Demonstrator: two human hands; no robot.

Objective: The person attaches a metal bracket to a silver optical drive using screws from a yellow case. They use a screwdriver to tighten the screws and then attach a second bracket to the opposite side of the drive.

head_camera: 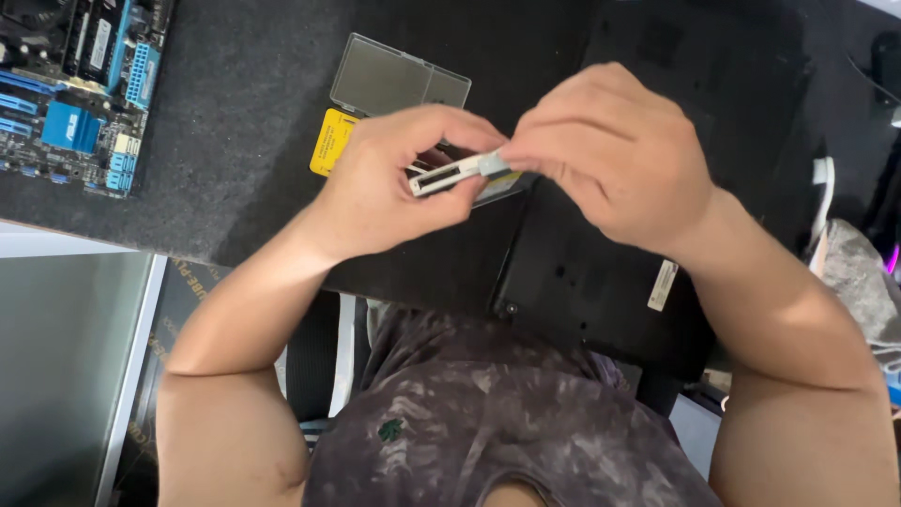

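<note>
My left hand and my right hand meet over a dark grey mat. Together they hold a narrow silver-white flat part with a slot along its edge. The left hand's fingers grip its left half. The right hand's fingertips pinch a small grey piece at its right end. Under the hands lies a black laptop, bottom side up, with a white sticker near its edge.
A clear plastic case with a yellow label lies on the mat just beyond my left hand. A bare computer mainboard with blue slots sits at the far left. White cables and grey cloth are at the right.
</note>
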